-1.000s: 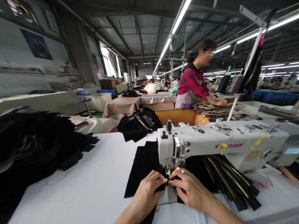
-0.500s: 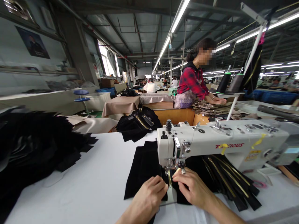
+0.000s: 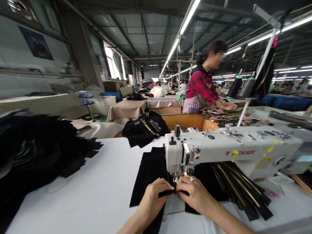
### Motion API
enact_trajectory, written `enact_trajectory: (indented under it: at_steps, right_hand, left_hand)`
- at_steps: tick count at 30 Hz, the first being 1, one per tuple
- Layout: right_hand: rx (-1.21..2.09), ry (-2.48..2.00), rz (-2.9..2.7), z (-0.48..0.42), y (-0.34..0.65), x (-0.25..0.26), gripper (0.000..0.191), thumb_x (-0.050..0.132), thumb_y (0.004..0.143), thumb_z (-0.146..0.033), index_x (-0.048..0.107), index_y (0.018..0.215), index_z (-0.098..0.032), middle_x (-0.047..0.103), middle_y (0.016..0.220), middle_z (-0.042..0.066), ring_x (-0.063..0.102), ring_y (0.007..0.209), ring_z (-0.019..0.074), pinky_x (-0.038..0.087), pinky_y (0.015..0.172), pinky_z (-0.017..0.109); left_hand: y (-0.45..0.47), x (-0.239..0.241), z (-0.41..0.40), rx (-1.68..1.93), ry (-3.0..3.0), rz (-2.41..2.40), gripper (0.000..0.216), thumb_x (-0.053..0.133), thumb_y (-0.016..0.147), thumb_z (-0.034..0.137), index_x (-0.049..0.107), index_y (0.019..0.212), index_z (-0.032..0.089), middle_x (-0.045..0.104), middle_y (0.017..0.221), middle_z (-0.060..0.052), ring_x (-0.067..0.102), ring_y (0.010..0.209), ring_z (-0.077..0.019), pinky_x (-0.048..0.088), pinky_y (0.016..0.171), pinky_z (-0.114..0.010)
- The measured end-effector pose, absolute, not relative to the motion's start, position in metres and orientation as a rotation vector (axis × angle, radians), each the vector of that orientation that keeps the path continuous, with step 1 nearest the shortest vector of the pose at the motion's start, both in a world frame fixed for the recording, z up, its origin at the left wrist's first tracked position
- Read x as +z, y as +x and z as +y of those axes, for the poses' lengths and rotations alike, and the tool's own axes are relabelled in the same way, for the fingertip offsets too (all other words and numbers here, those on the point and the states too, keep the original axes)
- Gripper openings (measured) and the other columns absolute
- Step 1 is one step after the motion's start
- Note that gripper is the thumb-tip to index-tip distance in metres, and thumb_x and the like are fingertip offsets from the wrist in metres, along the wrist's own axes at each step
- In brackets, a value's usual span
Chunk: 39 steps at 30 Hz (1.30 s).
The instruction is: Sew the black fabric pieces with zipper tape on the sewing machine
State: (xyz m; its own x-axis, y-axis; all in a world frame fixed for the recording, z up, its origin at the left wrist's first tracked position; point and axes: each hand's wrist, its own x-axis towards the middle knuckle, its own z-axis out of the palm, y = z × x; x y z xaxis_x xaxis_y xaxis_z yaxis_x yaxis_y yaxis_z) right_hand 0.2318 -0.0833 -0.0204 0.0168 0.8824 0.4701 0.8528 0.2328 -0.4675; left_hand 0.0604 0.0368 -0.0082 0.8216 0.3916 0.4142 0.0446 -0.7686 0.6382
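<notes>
Black fabric (image 3: 147,177) lies under the needle end of the white sewing machine (image 3: 214,148), with a short bit of gold zipper (image 3: 176,180) showing near the presser foot. Just in front of the foot, my left hand (image 3: 156,196) is closed, thumb and fingers pinching the fabric's near edge. My right hand (image 3: 196,194) pinches the same edge from the other side, its fingertips almost meeting the left ones. What lies under the fingertips is partly hidden.
Black strips with gold zippers (image 3: 240,185) fan out right of my right hand. A big pile of black cut pieces (image 3: 44,146) covers the table's left. Behind the machine lies a black piece with a clip (image 3: 146,128). A co-worker (image 3: 201,84) handles brown pieces beyond.
My hands have come closer together at the fabric's near edge, which is now lifted and folded between them. Less of the gold zipper shows. The view has shifted slightly.
</notes>
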Motion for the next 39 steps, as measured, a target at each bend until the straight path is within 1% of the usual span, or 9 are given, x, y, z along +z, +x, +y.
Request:
enact_trajectory:
  at_steps: [6, 12, 14, 17, 19, 21, 27, 35, 39]
  right_hand:
    - [0.052, -1.611, -1.791, -0.082, 0.23, -0.018, 0.02, 0.068, 0.082, -0.002, 0.068, 0.081, -0.022, 0.064, 0.084, -0.002, 0.062, 0.08, 0.0153, 0.044, 0.072, 0.025]
    - [0.086, -1.589, -1.774, -0.086, 0.23, -0.012, 0.017, 0.068, 0.084, -0.006, 0.068, 0.08, -0.022, 0.066, 0.083, -0.002, 0.063, 0.079, 0.0144, 0.045, 0.071, 0.024]
    - [0.108, -1.541, -1.754, -0.089, 0.232, -0.011, 0.017, 0.064, 0.085, -0.007, 0.069, 0.083, -0.023, 0.067, 0.085, -0.001, 0.063, 0.081, 0.0154, 0.047, 0.073, 0.025]
    - [0.106, -1.442, -1.664, -0.094, 0.238, -0.01, 0.021, 0.054, 0.088, -0.008, 0.069, 0.09, -0.023, 0.068, 0.086, 0.002, 0.063, 0.082, 0.0174, 0.049, 0.077, 0.028]
    - [0.086, -1.416, -1.603, -0.096, 0.241, -0.009, 0.023, 0.049, 0.089, -0.009, 0.069, 0.089, -0.022, 0.067, 0.084, 0.002, 0.062, 0.082, 0.0179, 0.05, 0.078, 0.03]
    - [0.077, -1.42, -1.571, -0.097, 0.244, -0.009, 0.023, 0.048, 0.089, -0.01, 0.067, 0.087, -0.022, 0.066, 0.083, 0.003, 0.062, 0.082, 0.0181, 0.05, 0.078, 0.03]
    - [0.075, -1.414, -1.58, -0.097, 0.245, -0.009, 0.024, 0.046, 0.089, -0.009, 0.066, 0.087, -0.023, 0.065, 0.084, 0.003, 0.062, 0.086, 0.0184, 0.049, 0.08, 0.03]
    - [0.019, -1.437, -1.7, -0.096, 0.241, -0.009, 0.024, 0.048, 0.084, -0.006, 0.066, 0.085, -0.022, 0.067, 0.082, 0.002, 0.061, 0.078, 0.0177, 0.049, 0.076, 0.031]
    - [0.011, -1.457, -1.765, -0.098, 0.239, -0.011, 0.02, 0.053, 0.083, -0.009, 0.067, 0.09, -0.022, 0.069, 0.093, 0.003, 0.064, 0.086, 0.0182, 0.05, 0.082, 0.032]
  left_hand:
    - [0.059, -0.012, 0.036, 0.736, 2.448, 0.228, 0.049, 0.05, 0.061, -0.011, 0.075, 0.089, 0.02, 0.067, 0.084, -0.001, 0.061, 0.08, -0.0169, 0.051, 0.071, -0.024]
    - [0.056, -0.011, 0.034, 0.7, 2.634, 0.036, 0.054, 0.044, 0.055, -0.012, 0.068, 0.093, 0.019, 0.064, 0.086, -0.002, 0.056, 0.081, -0.0186, 0.047, 0.07, -0.025]
    - [0.056, -0.009, 0.032, 0.646, 2.786, -0.03, 0.05, 0.044, 0.059, -0.012, 0.063, 0.095, 0.017, 0.063, 0.088, -0.003, 0.055, 0.08, -0.0195, 0.047, 0.07, -0.028]
    - [0.055, -0.006, 0.028, 0.552, 2.984, -0.077, 0.035, 0.045, 0.076, -0.008, 0.058, 0.099, 0.016, 0.062, 0.088, -0.004, 0.055, 0.079, -0.0208, 0.048, 0.07, -0.031]
    - [0.055, -0.005, 0.026, 0.53, 3.049, -0.087, 0.026, 0.043, 0.086, -0.003, 0.056, 0.1, 0.015, 0.061, 0.088, -0.004, 0.055, 0.077, -0.0209, 0.049, 0.069, -0.031]
    - [0.055, -0.004, 0.024, 0.536, 3.073, -0.081, 0.024, 0.04, 0.09, -0.001, 0.055, 0.1, 0.015, 0.06, 0.088, -0.005, 0.055, 0.077, -0.021, 0.05, 0.068, -0.032]
    - [0.052, -0.007, 0.025, 0.651, 2.971, -0.072, 0.029, 0.039, 0.088, -0.003, 0.057, 0.1, 0.017, 0.06, 0.097, -0.007, 0.061, 0.088, -0.0206, 0.056, 0.075, -0.03]
    - [0.054, -0.014, 0.031, 0.686, 2.93, -0.136, 0.033, 0.041, 0.085, -0.002, 0.058, 0.106, 0.017, 0.062, 0.098, -0.007, 0.063, 0.094, -0.0207, 0.059, 0.081, -0.03]
    - [0.054, -0.01, 0.03, 0.661, 2.948, -0.161, 0.034, 0.039, 0.083, -0.004, 0.056, 0.105, 0.016, 0.063, 0.101, -0.008, 0.064, 0.093, -0.0207, 0.058, 0.081, -0.029]
